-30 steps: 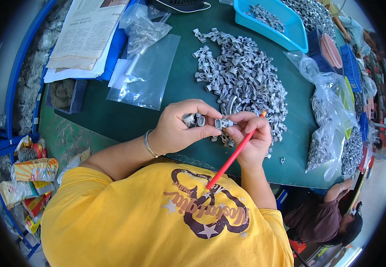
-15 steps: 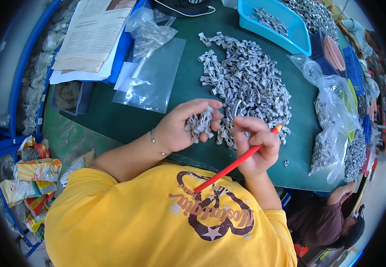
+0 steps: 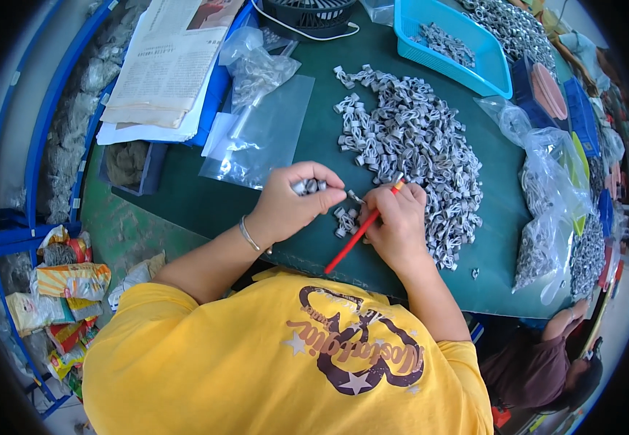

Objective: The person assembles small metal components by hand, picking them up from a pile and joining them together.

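My left hand [image 3: 285, 203] is closed around several small grey metal parts [image 3: 309, 186], partly hidden by the fingers. A slim red pen-like tool [image 3: 351, 245] with a yellow band near its upper end sits in my right hand [image 3: 400, 223]. Its lower end points toward my shirt. Between the two hands a single grey part [image 3: 356, 196] shows; my left thumb is close to it, and I cannot tell which fingers hold it. A large heap of similar looped grey parts [image 3: 420, 130] spreads over the green table beyond and beside my right hand.
A light-blue basket [image 3: 499, 85] with more parts stands far right of the heap. Clear bags of parts [image 3: 539, 246] lie at the right. Newspapers [image 3: 158, 80], a flat clear bag [image 3: 256, 156] and a black fan [image 3: 307, 14] are at the far left. Another person [image 3: 528, 373] sits at lower right.
My right hand has moved left and closer to my left hand, carrying the red tool. My left fingers have curled further over the parts. The view has shifted slightly.
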A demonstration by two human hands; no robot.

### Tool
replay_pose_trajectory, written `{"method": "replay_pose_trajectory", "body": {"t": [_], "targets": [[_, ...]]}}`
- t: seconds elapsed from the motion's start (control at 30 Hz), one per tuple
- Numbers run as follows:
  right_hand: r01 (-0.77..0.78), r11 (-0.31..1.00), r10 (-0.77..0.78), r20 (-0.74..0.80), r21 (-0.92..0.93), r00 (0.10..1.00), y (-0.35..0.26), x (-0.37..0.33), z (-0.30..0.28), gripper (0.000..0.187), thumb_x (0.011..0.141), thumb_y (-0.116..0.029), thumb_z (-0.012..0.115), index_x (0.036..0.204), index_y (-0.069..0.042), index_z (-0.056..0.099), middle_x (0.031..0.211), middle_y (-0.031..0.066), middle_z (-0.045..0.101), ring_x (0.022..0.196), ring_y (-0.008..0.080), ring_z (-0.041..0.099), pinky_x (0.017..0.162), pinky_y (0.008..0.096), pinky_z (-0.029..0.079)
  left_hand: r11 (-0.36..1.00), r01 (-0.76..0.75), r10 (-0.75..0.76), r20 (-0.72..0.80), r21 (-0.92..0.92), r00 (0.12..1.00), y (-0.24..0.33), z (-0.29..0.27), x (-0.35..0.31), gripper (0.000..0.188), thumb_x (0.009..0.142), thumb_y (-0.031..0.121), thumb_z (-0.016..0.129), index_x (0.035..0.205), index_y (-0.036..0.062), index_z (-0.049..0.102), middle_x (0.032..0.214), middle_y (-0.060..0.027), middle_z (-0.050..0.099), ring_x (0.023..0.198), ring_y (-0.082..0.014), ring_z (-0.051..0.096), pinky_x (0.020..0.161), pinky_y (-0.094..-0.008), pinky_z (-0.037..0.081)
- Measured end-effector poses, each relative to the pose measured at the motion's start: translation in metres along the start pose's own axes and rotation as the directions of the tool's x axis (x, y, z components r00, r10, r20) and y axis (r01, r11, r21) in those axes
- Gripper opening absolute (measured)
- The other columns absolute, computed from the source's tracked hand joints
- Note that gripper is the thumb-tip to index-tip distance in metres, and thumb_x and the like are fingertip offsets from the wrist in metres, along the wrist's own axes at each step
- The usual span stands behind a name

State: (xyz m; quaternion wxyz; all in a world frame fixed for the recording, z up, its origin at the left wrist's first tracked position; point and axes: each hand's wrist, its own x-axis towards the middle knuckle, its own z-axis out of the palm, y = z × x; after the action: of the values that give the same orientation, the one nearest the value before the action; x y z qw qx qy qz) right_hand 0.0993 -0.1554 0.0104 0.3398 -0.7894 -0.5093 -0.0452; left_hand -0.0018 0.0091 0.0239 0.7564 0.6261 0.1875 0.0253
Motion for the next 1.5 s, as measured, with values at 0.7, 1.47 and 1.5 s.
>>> {"method": "replay_pose_trajectory", "body": {"t": [0.7, 1.47, 1.5], "targets": [[-0.312, 0.044, 0.453, 0.26, 0.949, 0.853, 0.002, -0.014, -0.016, 0.021, 0.083, 0.007, 0.051, 0.081, -0.007, 0.035, 0.087, 0.0165, 0.059, 0.07, 0.0158, 0.062, 0.056, 0.0208, 0.05, 0.901, -0.388, 0.361, 0.161, 0.195, 0.918, 0.004, 0.018, 0.002, 0.019, 0.073, 0.004, 0.069, 0.09, -0.0001, 0.062, 0.082, -0.0055, 0.06, 0.072, -0.0099, 0.056, 0.063, -0.0214, 0.044], [0.036, 0.751, 0.211, -0.29, 0.66, 0.933, -0.019, -0.006, -0.013, 0.027, 0.073, 0.008, 0.062, 0.074, -0.004, 0.037, 0.087, 0.0189, 0.06, 0.071, 0.0203, 0.06, 0.058, 0.0268, 0.049, 0.721, 0.274, -0.141, 0.253, -0.636, 0.957, -0.008, 0.02, 0.009, 0.025, 0.09, 0.023, 0.047, 0.106, 0.0038, 0.052, 0.084, -0.002, 0.053, 0.067, -0.01, 0.051, 0.047, -0.0196, 0.04], [-0.095, 0.804, 0.263, -0.208, 0.587, 0.942, -0.012, -0.007, -0.013, 0.026, 0.074, 0.009, 0.061, 0.072, -0.004, 0.038, 0.085, 0.0167, 0.061, 0.068, 0.0182, 0.06, 0.057, 0.0259, 0.048, 0.514, 0.356, -0.18, 0.307, -0.78, 0.934, -0.013, 0.011, 0.013, 0.023, 0.091, 0.025, 0.045, 0.103, 0.0056, 0.05, 0.086, -0.0005, 0.049, 0.069, -0.0098, 0.047, 0.047, -0.0197, 0.039]]}}
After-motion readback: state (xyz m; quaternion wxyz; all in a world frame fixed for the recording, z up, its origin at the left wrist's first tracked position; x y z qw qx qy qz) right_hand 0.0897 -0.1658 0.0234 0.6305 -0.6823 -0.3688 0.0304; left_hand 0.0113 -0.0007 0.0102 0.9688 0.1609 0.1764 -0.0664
